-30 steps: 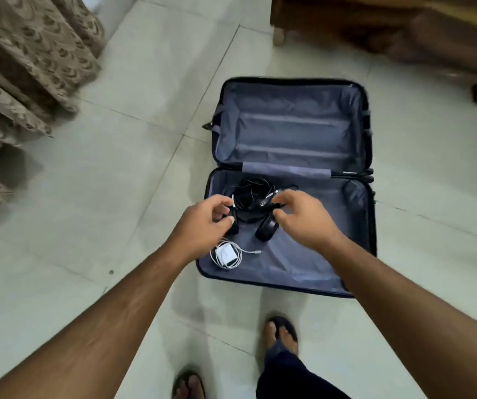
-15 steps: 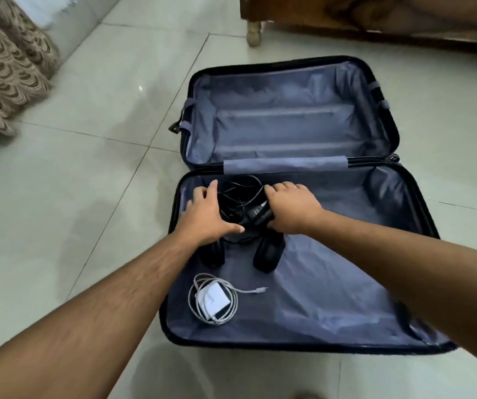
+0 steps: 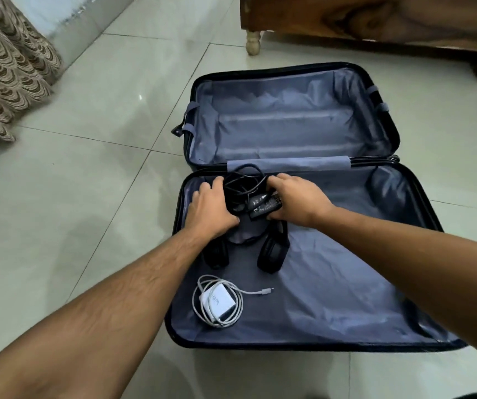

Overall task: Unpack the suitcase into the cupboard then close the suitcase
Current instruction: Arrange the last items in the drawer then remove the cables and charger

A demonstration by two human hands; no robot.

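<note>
Down on the tiled floor (image 3: 93, 174), the suitcase (image 3: 312, 345) lies wide open, both grey-lined halves flat. Both hands are in the near half, by the hinge: the left hand (image 3: 211, 208) clasps a bundle of black cable (image 3: 240, 180), while the right hand (image 3: 295, 200) grips a black power adapter (image 3: 263, 207). Just below them lie black headphones (image 3: 272, 251), and nearer still a white charger (image 3: 217, 303) ringed by its coiled white cord.
</note>
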